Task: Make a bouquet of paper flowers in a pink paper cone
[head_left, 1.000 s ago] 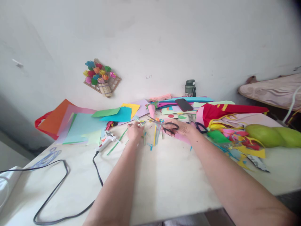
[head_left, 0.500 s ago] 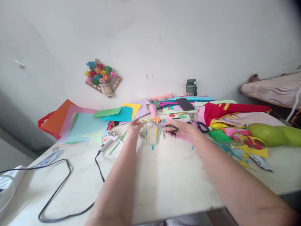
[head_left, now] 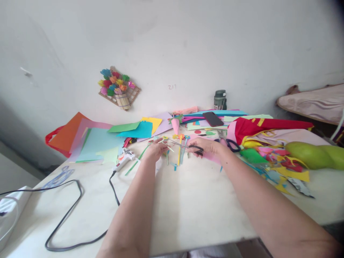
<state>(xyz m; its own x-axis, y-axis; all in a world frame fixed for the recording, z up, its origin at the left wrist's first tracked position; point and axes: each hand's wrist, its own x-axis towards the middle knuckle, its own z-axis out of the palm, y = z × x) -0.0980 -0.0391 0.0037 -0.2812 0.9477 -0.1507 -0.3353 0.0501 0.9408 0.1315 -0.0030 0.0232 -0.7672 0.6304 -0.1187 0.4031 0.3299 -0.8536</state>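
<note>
My right hand (head_left: 202,145) is closed around the dark handles of a pair of scissors (head_left: 179,144), whose blades point left toward my other hand. Between the fingers of my left hand (head_left: 156,148) is a thin pale green paper strip (head_left: 168,146), its free end slanting down to the right near the blade tips. Just beyond and below the blades lie paper flowers on strip stems, among them one with a yellow stem (head_left: 179,154) and one with a light blue stem (head_left: 183,154). A small blue paper piece (head_left: 175,167) rests nearer me.
Left of my hands lies a white glue gun (head_left: 125,161) with a black cord, beside a green strip (head_left: 131,167). Coloured sheets (head_left: 104,141), a phone (head_left: 213,119) and a bottle (head_left: 220,100) line the back. A second pair of scissors (head_left: 233,145) and paper scraps (head_left: 279,175) are at right.
My left hand has turned and now has the pale green strip in its fingers, near the scissors. My right hand still grips the scissors in nearly the same place.
</note>
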